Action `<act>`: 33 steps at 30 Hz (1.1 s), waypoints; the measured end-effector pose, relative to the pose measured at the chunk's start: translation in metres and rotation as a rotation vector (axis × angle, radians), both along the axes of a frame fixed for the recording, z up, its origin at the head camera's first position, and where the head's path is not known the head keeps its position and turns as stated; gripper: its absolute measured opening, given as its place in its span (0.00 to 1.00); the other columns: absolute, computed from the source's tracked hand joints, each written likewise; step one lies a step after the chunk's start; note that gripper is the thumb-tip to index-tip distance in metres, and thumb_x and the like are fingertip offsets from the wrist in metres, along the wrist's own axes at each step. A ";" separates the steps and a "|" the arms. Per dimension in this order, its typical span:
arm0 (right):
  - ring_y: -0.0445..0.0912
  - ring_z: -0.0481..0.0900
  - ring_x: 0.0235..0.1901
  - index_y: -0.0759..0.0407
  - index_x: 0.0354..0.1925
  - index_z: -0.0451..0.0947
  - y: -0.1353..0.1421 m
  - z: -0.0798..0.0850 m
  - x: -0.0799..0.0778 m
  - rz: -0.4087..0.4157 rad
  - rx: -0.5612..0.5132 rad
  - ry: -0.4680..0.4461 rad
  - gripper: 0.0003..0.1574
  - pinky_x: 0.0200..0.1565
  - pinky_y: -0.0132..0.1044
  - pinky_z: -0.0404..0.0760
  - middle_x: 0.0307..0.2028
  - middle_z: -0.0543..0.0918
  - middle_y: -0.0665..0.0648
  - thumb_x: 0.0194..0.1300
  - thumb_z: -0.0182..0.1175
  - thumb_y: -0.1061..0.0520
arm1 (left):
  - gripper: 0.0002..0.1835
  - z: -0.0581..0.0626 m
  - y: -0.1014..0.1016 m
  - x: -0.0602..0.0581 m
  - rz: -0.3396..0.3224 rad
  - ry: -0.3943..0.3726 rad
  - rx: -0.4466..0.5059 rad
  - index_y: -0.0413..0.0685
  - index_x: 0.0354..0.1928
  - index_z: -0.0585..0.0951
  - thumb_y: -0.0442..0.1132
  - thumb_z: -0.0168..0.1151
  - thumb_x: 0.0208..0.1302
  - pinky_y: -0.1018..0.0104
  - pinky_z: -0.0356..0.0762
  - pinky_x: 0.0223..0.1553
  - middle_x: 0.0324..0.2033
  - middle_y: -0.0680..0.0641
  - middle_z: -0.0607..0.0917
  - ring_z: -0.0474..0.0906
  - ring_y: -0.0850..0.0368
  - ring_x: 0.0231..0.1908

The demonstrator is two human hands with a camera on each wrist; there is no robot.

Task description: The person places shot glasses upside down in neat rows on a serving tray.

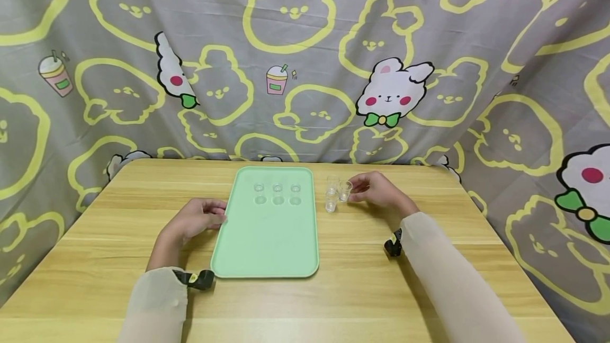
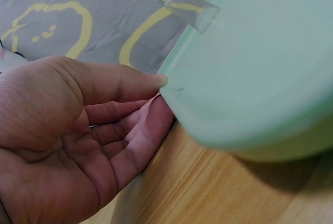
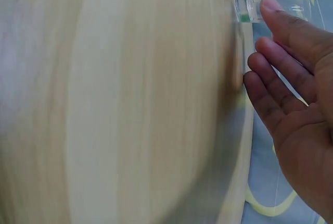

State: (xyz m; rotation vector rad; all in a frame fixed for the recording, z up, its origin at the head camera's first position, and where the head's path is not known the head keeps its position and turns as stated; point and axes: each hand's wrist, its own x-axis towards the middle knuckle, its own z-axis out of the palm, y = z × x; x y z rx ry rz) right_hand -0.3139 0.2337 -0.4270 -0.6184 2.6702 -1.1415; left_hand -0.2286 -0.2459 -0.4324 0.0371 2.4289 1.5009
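My left hand [image 1: 197, 219] pinches the left rim of a pale green tray [image 1: 267, 247], thumb on top and fingers underneath, as the left wrist view shows. Three clear shot glasses [image 1: 277, 195] stand mouth down in a row across the tray's far part. To the right of the tray, my right hand [image 1: 376, 189] holds an upright shot glass [image 1: 345, 191] by its side with the thumb; the index finger is mostly hidden in the right wrist view. The other right fingers [image 3: 268, 86] extend loosely. Two more upright shot glasses [image 1: 331, 203] stand just left of the held one.
A wooden table [image 1: 362, 290] carries everything. Behind it and along the right hangs a grey curtain [image 1: 324, 136] with yellow cartoon outlines. The table's far edge lies just beyond the tray and glasses.
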 end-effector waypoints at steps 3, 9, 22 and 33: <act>0.48 0.83 0.45 0.64 0.55 0.84 -0.002 -0.001 0.001 0.000 0.012 0.007 0.25 0.51 0.41 0.82 0.43 0.87 0.56 0.60 0.76 0.59 | 0.21 0.000 0.001 0.000 0.003 0.000 0.003 0.29 0.63 0.74 0.30 0.61 0.72 0.61 0.85 0.47 0.46 0.39 0.80 0.79 0.51 0.45; 0.47 0.83 0.46 0.62 0.54 0.85 -0.007 -0.001 0.002 -0.019 0.029 -0.005 0.25 0.54 0.44 0.82 0.45 0.88 0.55 0.59 0.77 0.58 | 0.23 0.000 0.001 0.002 -0.014 0.001 0.024 0.27 0.64 0.73 0.30 0.62 0.72 0.60 0.85 0.46 0.47 0.38 0.79 0.79 0.50 0.45; 0.45 0.77 0.40 0.58 0.46 0.86 -0.016 0.000 0.002 0.000 0.078 0.023 0.19 0.48 0.41 0.79 0.40 0.85 0.53 0.58 0.78 0.56 | 0.21 0.001 0.001 0.001 0.012 -0.021 0.021 0.30 0.63 0.74 0.30 0.62 0.71 0.62 0.85 0.46 0.47 0.40 0.79 0.78 0.51 0.46; 0.45 0.79 0.39 0.57 0.46 0.87 -0.014 -0.004 -0.001 -0.013 0.050 0.014 0.18 0.47 0.40 0.80 0.39 0.87 0.51 0.58 0.78 0.55 | 0.22 0.001 0.001 0.002 0.003 -0.005 0.020 0.29 0.64 0.73 0.30 0.61 0.72 0.61 0.85 0.47 0.47 0.39 0.79 0.78 0.50 0.46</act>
